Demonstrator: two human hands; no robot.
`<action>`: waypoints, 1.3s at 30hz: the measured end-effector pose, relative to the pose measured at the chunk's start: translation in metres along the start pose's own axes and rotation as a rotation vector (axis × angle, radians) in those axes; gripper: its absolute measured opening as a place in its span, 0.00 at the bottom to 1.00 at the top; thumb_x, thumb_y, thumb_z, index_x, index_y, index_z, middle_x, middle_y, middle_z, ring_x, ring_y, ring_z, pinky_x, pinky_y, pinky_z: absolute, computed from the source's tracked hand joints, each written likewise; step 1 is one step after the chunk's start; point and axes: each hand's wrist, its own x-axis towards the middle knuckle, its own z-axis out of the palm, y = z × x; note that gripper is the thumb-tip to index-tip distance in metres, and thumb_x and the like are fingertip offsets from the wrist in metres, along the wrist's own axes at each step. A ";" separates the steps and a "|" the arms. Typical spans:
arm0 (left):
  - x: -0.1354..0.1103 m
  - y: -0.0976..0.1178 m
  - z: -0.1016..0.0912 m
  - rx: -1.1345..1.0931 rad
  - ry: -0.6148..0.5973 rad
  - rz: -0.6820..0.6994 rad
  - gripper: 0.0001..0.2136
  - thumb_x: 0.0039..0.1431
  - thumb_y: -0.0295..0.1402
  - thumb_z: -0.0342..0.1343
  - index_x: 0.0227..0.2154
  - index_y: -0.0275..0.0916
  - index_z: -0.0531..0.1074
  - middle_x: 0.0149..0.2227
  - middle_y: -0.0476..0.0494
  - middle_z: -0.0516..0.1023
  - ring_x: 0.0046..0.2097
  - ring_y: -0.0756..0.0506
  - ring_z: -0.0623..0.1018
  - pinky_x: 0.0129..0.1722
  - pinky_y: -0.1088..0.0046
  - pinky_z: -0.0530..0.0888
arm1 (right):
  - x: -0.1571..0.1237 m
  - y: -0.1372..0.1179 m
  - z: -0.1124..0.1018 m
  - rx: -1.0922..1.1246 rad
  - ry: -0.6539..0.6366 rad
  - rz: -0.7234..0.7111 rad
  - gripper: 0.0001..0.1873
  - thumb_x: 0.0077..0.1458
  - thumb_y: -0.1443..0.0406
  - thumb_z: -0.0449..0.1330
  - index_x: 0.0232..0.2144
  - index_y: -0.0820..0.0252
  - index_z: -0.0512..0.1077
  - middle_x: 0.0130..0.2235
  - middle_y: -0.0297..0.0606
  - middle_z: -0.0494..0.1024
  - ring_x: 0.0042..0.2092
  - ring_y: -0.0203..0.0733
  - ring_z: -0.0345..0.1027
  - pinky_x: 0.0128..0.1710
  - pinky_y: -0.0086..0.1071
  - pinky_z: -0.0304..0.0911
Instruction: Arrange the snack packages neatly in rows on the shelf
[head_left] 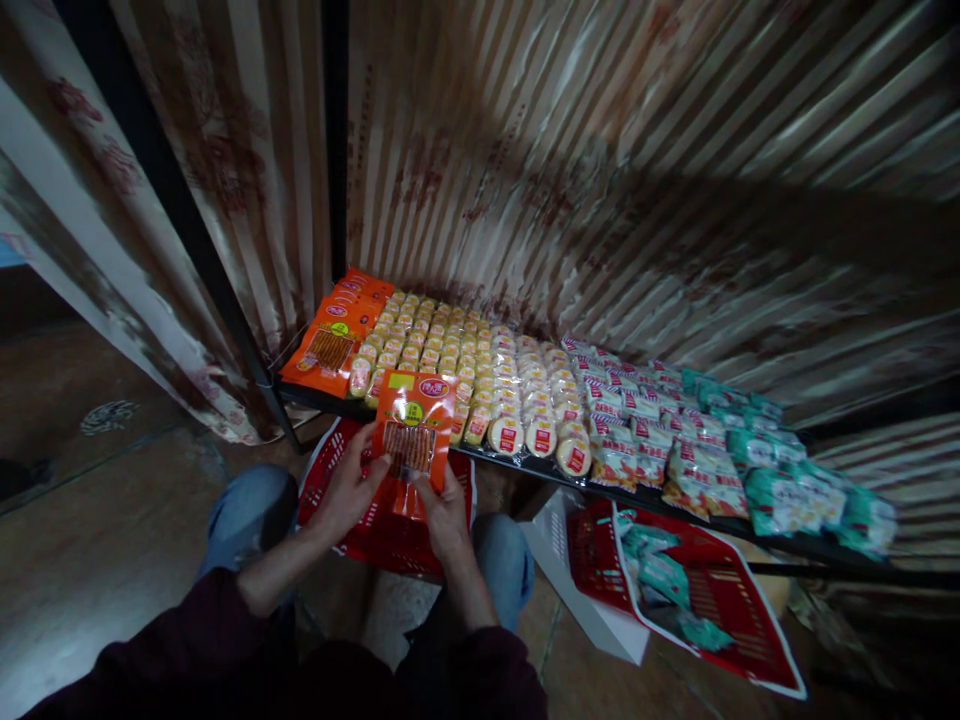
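Observation:
An orange snack packet (415,412) with a clear window showing brown strips is held upright in front of me, above a red basket. My left hand (352,483) grips its left edge, thumb on the front. On the lower right edge, my right hand (444,505) pinches the same packet, its thumb also on the front. Behind it on the shelf, similar orange packets (324,345) lie in a row at the left end. Beside them stand rows of small yellow-wrapped snacks (431,335), partly hidden by the held packet.
The black shelf (480,455) also bears round wrapped cakes (541,436), white-and-red bags (634,440) and teal bags (787,495). Below are a red basket (337,440) between my knees, another red basket (739,590) with teal packets, and a white box (592,600). Patterned curtains (525,160) hang behind black posts.

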 end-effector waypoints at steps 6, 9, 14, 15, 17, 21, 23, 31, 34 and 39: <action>-0.022 0.009 0.003 -0.008 -0.139 -0.049 0.35 0.54 0.53 0.51 0.61 0.40 0.57 0.68 0.40 0.47 0.67 0.40 0.54 0.62 0.64 0.60 | -0.017 -0.018 0.018 -0.279 -0.021 -0.121 0.19 0.55 0.61 0.57 0.50 0.54 0.71 0.45 0.35 0.79 0.45 0.42 0.72 0.49 0.35 0.67; -0.026 0.013 -0.001 -0.084 -0.180 -0.100 0.38 0.52 0.54 0.54 0.62 0.39 0.56 0.67 0.40 0.50 0.67 0.38 0.53 0.63 0.64 0.57 | -0.026 -0.015 0.026 -0.465 -0.050 -0.226 0.21 0.57 0.64 0.54 0.53 0.53 0.69 0.48 0.37 0.77 0.49 0.43 0.70 0.52 0.37 0.65; -0.036 0.014 0.001 -0.274 -0.145 -0.181 0.36 0.47 0.51 0.60 0.58 0.39 0.62 0.62 0.40 0.63 0.64 0.38 0.60 0.62 0.65 0.60 | -0.040 -0.002 0.042 -0.785 -0.030 -0.412 0.30 0.54 0.71 0.51 0.60 0.51 0.63 0.51 0.44 0.71 0.53 0.45 0.66 0.53 0.42 0.65; -0.037 0.013 0.002 -0.327 -0.100 -0.226 0.35 0.46 0.51 0.61 0.56 0.39 0.65 0.60 0.39 0.66 0.63 0.37 0.62 0.61 0.65 0.61 | -0.043 -0.001 0.045 -0.846 -0.028 -0.421 0.31 0.54 0.71 0.52 0.60 0.51 0.62 0.51 0.45 0.71 0.53 0.47 0.65 0.53 0.44 0.65; -0.038 0.012 0.003 -0.419 -0.022 -0.309 0.33 0.44 0.52 0.62 0.50 0.38 0.69 0.55 0.39 0.72 0.60 0.37 0.66 0.58 0.65 0.64 | -0.047 0.002 0.051 -0.951 -0.030 -0.424 0.31 0.54 0.70 0.53 0.60 0.52 0.62 0.53 0.47 0.69 0.55 0.50 0.63 0.54 0.46 0.65; -0.032 0.010 -0.004 -0.512 0.082 -0.374 0.24 0.40 0.47 0.64 0.39 0.37 0.73 0.42 0.43 0.79 0.50 0.40 0.75 0.50 0.69 0.70 | -0.051 0.004 0.053 -1.037 -0.106 -0.414 0.31 0.54 0.65 0.58 0.60 0.55 0.63 0.57 0.49 0.65 0.58 0.53 0.61 0.55 0.48 0.64; -0.028 0.009 -0.010 -0.541 0.129 -0.392 0.20 0.37 0.41 0.65 0.35 0.37 0.74 0.36 0.47 0.79 0.43 0.43 0.77 0.44 0.72 0.72 | -0.051 0.005 0.050 -1.025 -0.159 -0.405 0.30 0.53 0.62 0.60 0.59 0.56 0.64 0.59 0.49 0.64 0.59 0.54 0.60 0.56 0.48 0.63; -0.018 0.015 -0.030 -0.624 0.080 -0.421 0.18 0.35 0.30 0.60 0.35 0.37 0.72 0.25 0.53 0.76 0.28 0.47 0.77 0.31 0.73 0.72 | -0.033 0.002 0.034 -0.774 -0.071 -0.421 0.14 0.62 0.64 0.51 0.45 0.57 0.74 0.44 0.42 0.75 0.47 0.40 0.69 0.50 0.36 0.67; -0.015 0.020 -0.038 -0.657 0.023 -0.425 0.24 0.34 0.27 0.58 0.41 0.37 0.72 0.30 0.50 0.78 0.31 0.45 0.79 0.33 0.72 0.73 | -0.024 0.005 0.031 -0.746 0.096 -0.359 0.15 0.60 0.60 0.54 0.47 0.58 0.71 0.41 0.41 0.75 0.43 0.41 0.69 0.46 0.37 0.67; -0.004 0.025 -0.050 -0.608 -0.081 -0.417 0.28 0.32 0.25 0.56 0.45 0.38 0.71 0.32 0.49 0.79 0.31 0.46 0.79 0.32 0.73 0.73 | -0.009 0.006 0.034 -0.634 0.077 -0.204 0.24 0.56 0.56 0.57 0.52 0.61 0.68 0.48 0.44 0.75 0.48 0.43 0.69 0.49 0.37 0.65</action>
